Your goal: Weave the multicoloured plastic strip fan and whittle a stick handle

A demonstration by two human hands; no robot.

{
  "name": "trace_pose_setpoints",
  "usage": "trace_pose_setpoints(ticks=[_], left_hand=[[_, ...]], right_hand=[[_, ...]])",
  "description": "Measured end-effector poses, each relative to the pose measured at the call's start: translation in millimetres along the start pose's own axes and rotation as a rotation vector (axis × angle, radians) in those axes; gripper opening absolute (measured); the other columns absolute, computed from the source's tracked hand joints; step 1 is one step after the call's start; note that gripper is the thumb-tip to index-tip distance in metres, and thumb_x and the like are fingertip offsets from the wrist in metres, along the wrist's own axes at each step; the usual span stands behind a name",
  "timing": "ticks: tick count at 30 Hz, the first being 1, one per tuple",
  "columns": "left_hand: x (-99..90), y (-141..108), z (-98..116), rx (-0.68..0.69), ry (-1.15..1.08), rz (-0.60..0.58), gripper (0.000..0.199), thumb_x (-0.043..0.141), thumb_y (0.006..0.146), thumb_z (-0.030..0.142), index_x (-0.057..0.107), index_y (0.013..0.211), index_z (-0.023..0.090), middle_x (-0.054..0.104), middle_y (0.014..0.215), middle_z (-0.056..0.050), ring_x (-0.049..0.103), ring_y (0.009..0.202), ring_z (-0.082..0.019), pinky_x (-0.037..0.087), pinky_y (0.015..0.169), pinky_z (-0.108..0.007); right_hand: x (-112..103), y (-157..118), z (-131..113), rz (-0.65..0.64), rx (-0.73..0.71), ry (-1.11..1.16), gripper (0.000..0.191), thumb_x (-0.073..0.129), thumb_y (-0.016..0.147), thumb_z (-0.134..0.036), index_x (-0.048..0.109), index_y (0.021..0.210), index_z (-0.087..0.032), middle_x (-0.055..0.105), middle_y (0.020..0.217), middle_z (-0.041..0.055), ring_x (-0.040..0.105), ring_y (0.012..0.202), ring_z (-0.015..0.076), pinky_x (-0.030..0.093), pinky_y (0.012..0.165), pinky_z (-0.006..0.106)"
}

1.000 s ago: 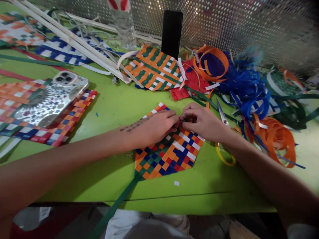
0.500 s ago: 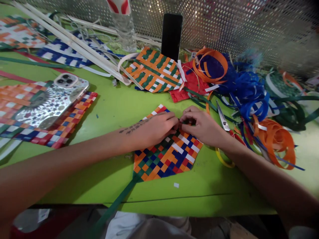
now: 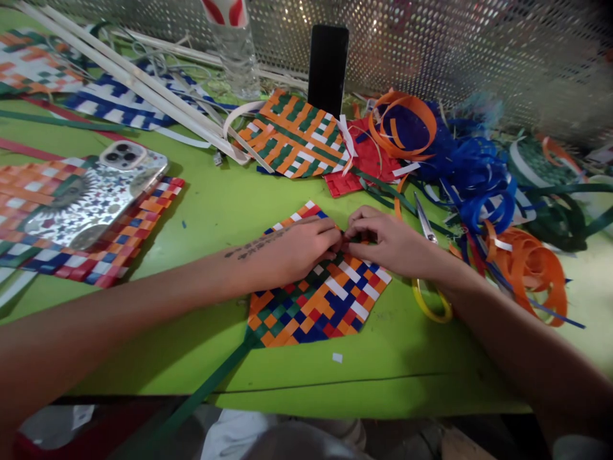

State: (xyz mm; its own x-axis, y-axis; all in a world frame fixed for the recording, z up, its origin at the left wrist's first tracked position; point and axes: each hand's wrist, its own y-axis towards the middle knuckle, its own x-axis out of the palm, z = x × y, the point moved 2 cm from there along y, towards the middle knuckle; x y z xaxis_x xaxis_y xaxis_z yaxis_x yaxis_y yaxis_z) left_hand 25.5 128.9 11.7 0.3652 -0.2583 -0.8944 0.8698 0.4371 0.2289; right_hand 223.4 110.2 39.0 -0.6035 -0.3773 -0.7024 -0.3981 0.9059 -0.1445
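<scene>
The woven mat (image 3: 325, 306) is on the green table (image 3: 393, 390), left of the scissors (image 3: 426, 223). The left hand (image 3: 304, 249) curls on it; I can't tell if it grips. The right hand (image 3: 383, 243) pinches narrow there, on something hidden. Orange curls (image 3: 534, 255) sit right of the scissors.

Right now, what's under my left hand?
A flat, checkered, multicoloured woven piece shows past the edges of your left hand; the weave directly beneath your palm is covered, so I can't see it.
</scene>
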Motion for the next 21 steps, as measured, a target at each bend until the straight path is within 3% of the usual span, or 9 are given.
trace_pose_setpoints(ticks=[4, 9, 13, 18, 21], left_hand=[[-0.2, -0.5, -0.4, 0.01, 0.0, 0.017, 0.014, 0.05, 0.101, 0.011, 0.064, 0.1, 0.013, 0.067, 0.1, -0.009, 0.062, 0.09, -0.02, 0.05, 0.079, -0.031], [-1.4, -1.1, 0.0, 0.002, -0.019, 0.011, 0.016, 0.048, 0.099, 0.007, 0.063, 0.101, 0.014, 0.067, 0.1, -0.009, 0.063, 0.092, -0.02, 0.05, 0.081, -0.03], [-2.3, 0.0, 0.3, -0.003, -0.04, -0.004, 0.016, 0.048, 0.1, 0.009, 0.063, 0.101, 0.014, 0.066, 0.099, -0.009, 0.062, 0.092, -0.02, 0.05, 0.082, -0.031], [-0.4, -0.9, -2.4, -0.003, -0.074, -0.005, 0.013, 0.049, 0.101, 0.014, 0.062, 0.099, 0.015, 0.065, 0.1, -0.009, 0.062, 0.093, -0.021, 0.05, 0.085, -0.032], [-0.4, -3.1, -4.4, -0.012, -0.124, 0.013, 0.009, 0.051, 0.1, 0.016, 0.06, 0.102, 0.016, 0.064, 0.104, -0.009, 0.062, 0.095, -0.021, 0.05, 0.085, -0.032]], right_hand=[[4.9, -0.3, -0.7, 0.072, 0.022, 0.024, 0.007, 0.066, 0.084, -0.024, 0.071, 0.08, -0.02, 0.058, 0.093, 0.0027, 0.057, 0.081, 0.0151, 0.043, 0.072, 0.031], [10.0, -3.0, -1.6, 0.116, 0.008, 0.008, 0.004, 0.066, 0.083, -0.022, 0.069, 0.08, -0.02, 0.059, 0.094, 0.0029, 0.06, 0.088, 0.0173, 0.045, 0.08, 0.033], [6.9, -2.2, -3.0, 0.052, -0.006, 0.008, 0.006, 0.066, 0.083, -0.02, 0.072, 0.082, -0.021, 0.062, 0.097, 0.0037, 0.061, 0.09, 0.0178, 0.047, 0.081, 0.032], [0.1, 8.1, -4.6, -0.056, -0.012, -0.045, 0.007, 0.065, 0.081, -0.019, 0.072, 0.079, -0.021, 0.06, 0.092, 0.0019, 0.057, 0.079, 0.0145, 0.044, 0.072, 0.03], [-2.8, 14.9, -5.6, -0.108, -0.059, -0.082, 0.006, 0.066, 0.079, -0.018, 0.072, 0.078, -0.021, 0.062, 0.092, 0.0019, 0.059, 0.085, 0.0168, 0.045, 0.078, 0.031]])
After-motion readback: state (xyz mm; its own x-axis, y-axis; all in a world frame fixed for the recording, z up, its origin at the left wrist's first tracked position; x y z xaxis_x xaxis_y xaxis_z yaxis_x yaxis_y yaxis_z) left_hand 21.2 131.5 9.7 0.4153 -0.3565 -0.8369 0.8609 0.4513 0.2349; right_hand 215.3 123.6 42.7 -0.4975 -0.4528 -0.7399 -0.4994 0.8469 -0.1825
